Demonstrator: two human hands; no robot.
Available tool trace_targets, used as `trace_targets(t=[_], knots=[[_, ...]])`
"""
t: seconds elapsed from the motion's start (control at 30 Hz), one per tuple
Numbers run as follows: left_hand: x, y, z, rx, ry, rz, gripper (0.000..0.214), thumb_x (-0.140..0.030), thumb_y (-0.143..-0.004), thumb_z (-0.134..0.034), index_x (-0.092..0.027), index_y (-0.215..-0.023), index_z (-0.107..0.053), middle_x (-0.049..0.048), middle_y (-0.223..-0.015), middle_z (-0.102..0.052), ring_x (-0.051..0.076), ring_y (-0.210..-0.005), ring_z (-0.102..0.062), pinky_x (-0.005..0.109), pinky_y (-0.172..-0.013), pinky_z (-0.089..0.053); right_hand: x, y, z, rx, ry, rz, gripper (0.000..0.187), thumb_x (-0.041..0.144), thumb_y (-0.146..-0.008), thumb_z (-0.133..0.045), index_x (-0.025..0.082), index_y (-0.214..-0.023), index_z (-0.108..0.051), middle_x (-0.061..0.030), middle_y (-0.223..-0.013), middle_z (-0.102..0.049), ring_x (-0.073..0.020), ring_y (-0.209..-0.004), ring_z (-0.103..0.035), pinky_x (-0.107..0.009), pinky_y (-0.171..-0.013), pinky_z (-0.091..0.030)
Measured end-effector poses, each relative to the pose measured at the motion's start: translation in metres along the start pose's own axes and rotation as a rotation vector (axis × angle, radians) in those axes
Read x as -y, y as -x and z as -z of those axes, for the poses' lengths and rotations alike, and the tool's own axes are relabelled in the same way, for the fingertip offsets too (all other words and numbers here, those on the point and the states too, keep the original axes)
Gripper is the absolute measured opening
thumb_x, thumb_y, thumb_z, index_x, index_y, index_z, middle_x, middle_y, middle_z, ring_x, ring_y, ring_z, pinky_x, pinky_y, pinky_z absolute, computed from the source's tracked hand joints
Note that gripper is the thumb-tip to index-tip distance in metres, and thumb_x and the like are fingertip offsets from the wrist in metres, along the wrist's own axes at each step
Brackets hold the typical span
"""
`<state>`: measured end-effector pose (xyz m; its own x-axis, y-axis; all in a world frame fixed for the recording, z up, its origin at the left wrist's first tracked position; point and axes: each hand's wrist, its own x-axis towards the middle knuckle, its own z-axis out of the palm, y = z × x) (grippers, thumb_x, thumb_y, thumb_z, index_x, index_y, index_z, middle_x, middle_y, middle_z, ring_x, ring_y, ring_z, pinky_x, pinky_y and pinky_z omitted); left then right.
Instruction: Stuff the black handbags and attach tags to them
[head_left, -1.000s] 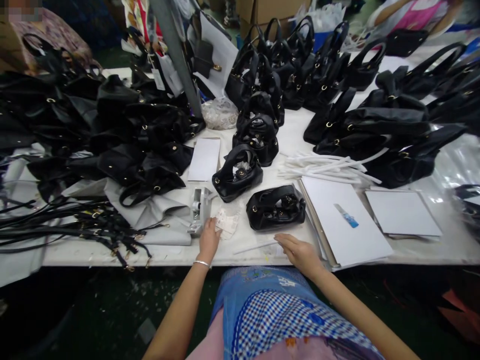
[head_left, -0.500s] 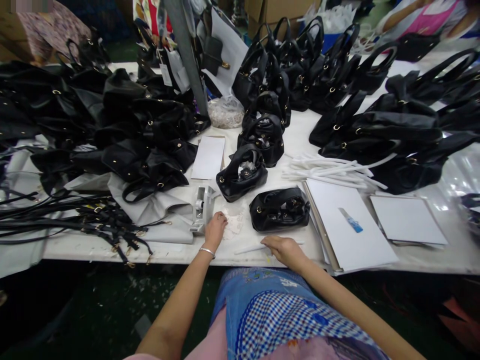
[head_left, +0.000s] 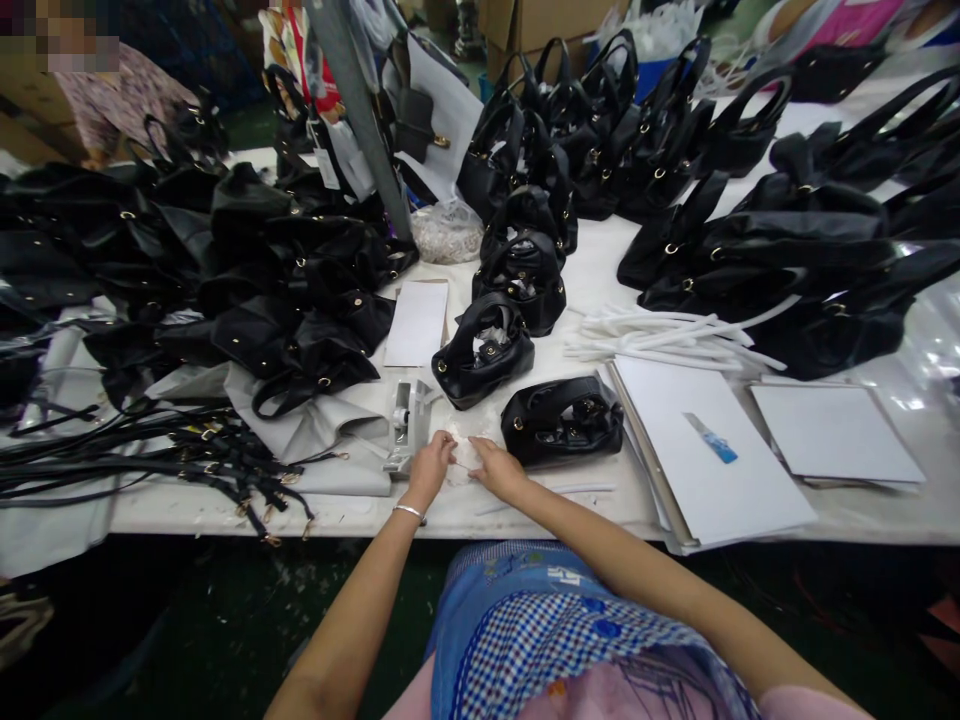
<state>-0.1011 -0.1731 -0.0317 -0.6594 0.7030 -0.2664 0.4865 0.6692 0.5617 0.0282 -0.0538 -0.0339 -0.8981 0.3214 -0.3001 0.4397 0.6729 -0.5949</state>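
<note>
Nearest the front edge of the table, a thin white rod is seen lying loose beside the right forearm, and it could be rolled off by a sweep of that arm. Just beyond, the pale slips are set on the table between the left hand and the right hand; digits are gathered at the slips' edges, but whether anything is pinched cannot be told. If thin layers are caught together, they could be creased or scattered. The grey dispenser could be knocked by the left hand, being just beside it. Farther off, the black handbag could be brushed if the hands are raised carelessly.
</note>
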Motion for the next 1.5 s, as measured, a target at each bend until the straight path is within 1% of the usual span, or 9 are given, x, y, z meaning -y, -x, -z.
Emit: trace_targets(t=[0.27, 0.4, 0.6, 0.73, 0.87, 1.07, 1.17, 1.33, 1.5], knots=[[0.007, 0.004, 0.004, -0.061, 0.137, -0.004, 0.028, -0.029, -0.094, -0.045, -0.019, -0.118, -0.052, 0.0090, -0.113, -0.069, 0.014, -0.073, -0.070, 0.026, -0.073, -0.053, 0.009, -0.011, -0.011, -0.008, 0.156, 0.019, 0.051, 0.023, -0.081, -0.067, 0.017, -0.127, -0.048, -0.0143, -0.120, -0.058, -0.0265, -0.102, -0.059, -0.033, -0.080, -0.048], [0.009, 0.010, 0.007, -0.113, 0.111, 0.005, 0.034, -0.018, -0.092, -0.041, -0.016, -0.123, -0.053, 0.0117, -0.114, -0.068, 0.017, -0.076, -0.069, 0.033, -0.083, -0.051, 0.008, -0.007, -0.002, -0.006, 0.189, 0.070, 0.039, 0.021, -0.090, -0.051, 0.017, -0.129, -0.047, -0.0139, -0.118, -0.061, -0.0235, -0.102, -0.060, -0.030, -0.081, -0.047], [0.009, 0.005, -0.001, 0.021, 0.273, -0.045, 0.064, -0.006, -0.082, -0.046, -0.023, -0.143, -0.033, 0.0114, -0.134, -0.055, 0.010, -0.070, -0.067, 0.031, -0.083, -0.053, 0.005, -0.004, 0.016, -0.034, 0.213, 0.109, 0.025, 0.018, -0.095, -0.041, 0.017, -0.109, -0.061, -0.0111, -0.098, -0.070, -0.0201, -0.089, -0.065, -0.026, -0.073, -0.045], [0.001, -0.004, -0.005, -0.024, 0.429, 0.004, 0.067, -0.013, -0.079, -0.058, -0.020, -0.142, -0.036, 0.0126, -0.124, -0.062, 0.012, -0.078, -0.068, 0.030, -0.079, -0.054, 0.005, 0.001, 0.026, -0.102, 0.202, 0.122, 0.025, 0.023, -0.097, -0.040, 0.019, -0.110, -0.062, -0.0088, -0.096, -0.071, -0.0182, -0.088, -0.065, -0.023, -0.071, -0.044], [-0.012, -0.007, 0.002, -0.011, 0.547, 0.056, 0.042, -0.028, -0.085, -0.055, -0.012, -0.124, -0.055, 0.0120, -0.098, -0.072, 0.017, -0.079, -0.070, 0.026, -0.066, -0.055, 0.008, 0.009, 0.036, -0.180, 0.171, 0.124, 0.028, 0.026, -0.098, -0.038, 0.021, -0.113, -0.062, -0.0066, -0.097, -0.071, -0.0163, -0.089, -0.065, -0.021, -0.071, -0.043], [-0.009, 0.010, 0.041, -0.023, 0.455, 0.026, 0.028, -0.039, -0.081, -0.060, -0.015, -0.091, -0.072, 0.0058, -0.078, -0.073, 0.017, -0.065, -0.066, 0.027, -0.063, -0.052, -0.008, 0.045, 0.055, -0.451, -0.038, 0.073, 0.026, 0.026, -0.093, -0.046, 0.019, -0.109, -0.066, -0.0079, -0.101, -0.072, -0.0173, -0.089, -0.067, -0.022, -0.077, -0.046], [-0.007, 0.025, 0.060, -0.014, 0.359, 0.000, 0.025, -0.040, -0.081, -0.060, -0.018, -0.086, -0.073, 0.0024, -0.073, -0.073, 0.016, -0.061, -0.064, 0.027, -0.066, -0.051, -0.026, 0.078, 0.060, -0.449, -0.053, 0.003, 0.025, 0.025, -0.092, -0.048, 0.019, -0.107, -0.067, -0.0076, -0.100, -0.073, -0.0179, -0.085, -0.068, -0.024, -0.078, -0.048], [-0.046, 0.049, 0.060, 0.114, 0.132, -0.165, 0.025, -0.038, -0.087, -0.055, -0.022, -0.089, -0.074, 0.0026, -0.080, -0.074, 0.019, -0.073, -0.067, 0.027, -0.073, -0.049, -0.029, 0.116, 0.064, -0.328, -0.027, 0.023, 0.032, 0.025, -0.088, -0.056, 0.022, -0.119, -0.063, -0.0113, -0.118, -0.067, -0.0264, -0.109, -0.061, -0.040, -0.095, -0.047], [-0.112, 0.061, 0.042, 0.267, 0.028, -0.407, 0.021, -0.034, -0.089, -0.054, -0.029, -0.096, -0.073, 0.0019, -0.098, -0.074, 0.020, -0.089, -0.066, 0.027, -0.080, -0.047, -0.002, 0.110, 0.067, -0.232, -0.564, 0.207, 0.062, 0.035, -0.082, -0.065, 0.024, -0.140, -0.044, -0.0098, -0.138, -0.052, -0.0231, -0.126, -0.050, -0.041, -0.107, -0.040]])
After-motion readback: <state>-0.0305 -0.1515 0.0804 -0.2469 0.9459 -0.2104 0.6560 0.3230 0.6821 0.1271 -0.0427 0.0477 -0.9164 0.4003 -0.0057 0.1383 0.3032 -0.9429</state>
